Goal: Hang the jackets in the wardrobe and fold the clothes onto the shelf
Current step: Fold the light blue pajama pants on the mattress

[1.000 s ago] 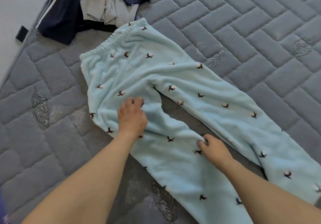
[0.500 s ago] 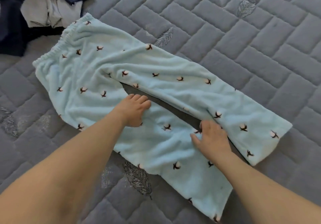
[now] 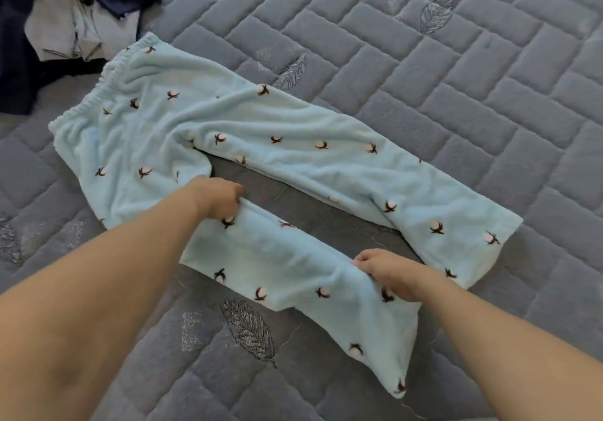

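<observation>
A heap of dark navy and pale grey clothes (image 3: 65,22) lies on the grey quilted mattress cover with a brick pattern and stitched leaves (image 3: 456,61), just beyond the waistband of the trousers and touching it at the far left corner. One navy piece in the heap shows white stripes. Nothing lies on top of the trousers except the person's two bare forearms, which reach over the near leg.

The light blue fleece pyjama trousers with small brown and white cotton-flower prints (image 3: 261,133) are spread flat in the middle of the mattress cover. The elastic waistband is gathered and points toward the clothes heap. The two legs open like a V, and a strip of grey cover shows between them. The far leg lies straight and smooth. The near leg is raised into a soft ridge along its inner edge.

The left hand (image 3: 217,197) is on the near leg close to the crotch, its fingers curled and pinching the inner edge of the fabric. The right hand (image 3: 390,272) is lower on the same leg, its fingers also curled around the inner edge.
</observation>
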